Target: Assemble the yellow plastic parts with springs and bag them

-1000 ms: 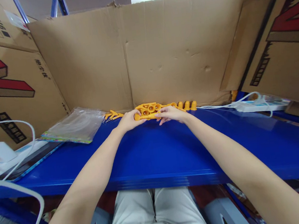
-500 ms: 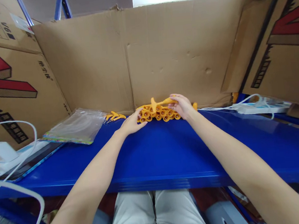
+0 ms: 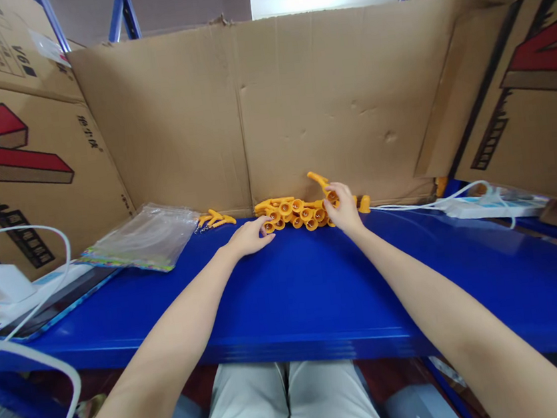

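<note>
A stacked row of orange plastic pieces with round, flared cup ends (image 3: 297, 215) lies against the cardboard at the back of the blue shelf, most cups facing me. My right hand (image 3: 343, 209) grips one orange piece (image 3: 317, 178), its thin end tilted up to the left above the right part of the stack. My left hand (image 3: 251, 236) rests at the stack's left end, thumb and fingers apart, fingertips close to or touching the nearest cups. Left of it lie a few branched orange pieces with small dark chains (image 3: 216, 217).
A clear plastic bag (image 3: 145, 236) lies to the left, by a phone (image 3: 62, 302) and a white charger with cable (image 3: 3, 284). Cardboard walls (image 3: 336, 95) enclose the back and sides. At right, white cables run to a white power strip (image 3: 494, 203). The blue shelf's edge (image 3: 294, 348) is before me.
The orange piece in my right hand has turned from lying nearly level to pointing up and left. My left hand has shifted slightly down, off the top of the stack.
</note>
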A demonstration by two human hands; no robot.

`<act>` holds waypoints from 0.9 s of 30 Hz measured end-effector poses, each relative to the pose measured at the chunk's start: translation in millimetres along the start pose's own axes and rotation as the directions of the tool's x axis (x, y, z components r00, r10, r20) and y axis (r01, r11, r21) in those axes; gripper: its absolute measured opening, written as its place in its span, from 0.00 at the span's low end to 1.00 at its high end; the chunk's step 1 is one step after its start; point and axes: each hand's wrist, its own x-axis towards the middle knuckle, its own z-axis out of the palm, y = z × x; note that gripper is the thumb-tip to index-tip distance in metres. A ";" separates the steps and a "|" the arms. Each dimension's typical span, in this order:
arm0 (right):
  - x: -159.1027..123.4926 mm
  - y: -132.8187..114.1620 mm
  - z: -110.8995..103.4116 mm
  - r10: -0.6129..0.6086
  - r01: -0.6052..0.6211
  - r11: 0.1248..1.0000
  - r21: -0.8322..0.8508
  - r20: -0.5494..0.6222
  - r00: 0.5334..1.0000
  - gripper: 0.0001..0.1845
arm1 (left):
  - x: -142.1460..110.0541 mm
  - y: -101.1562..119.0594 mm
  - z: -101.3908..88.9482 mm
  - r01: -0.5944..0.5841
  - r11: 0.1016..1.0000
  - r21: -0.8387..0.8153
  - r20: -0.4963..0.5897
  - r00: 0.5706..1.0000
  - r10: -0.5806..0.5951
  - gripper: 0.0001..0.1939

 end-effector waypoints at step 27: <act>-0.2 70.3 -41.5 0.444 -0.446 0.890 -0.093 -0.040 0.895 0.23 | 1.4 -2.0 2.8 0.015 0.999 0.029 0.043 0.999 -0.017 0.24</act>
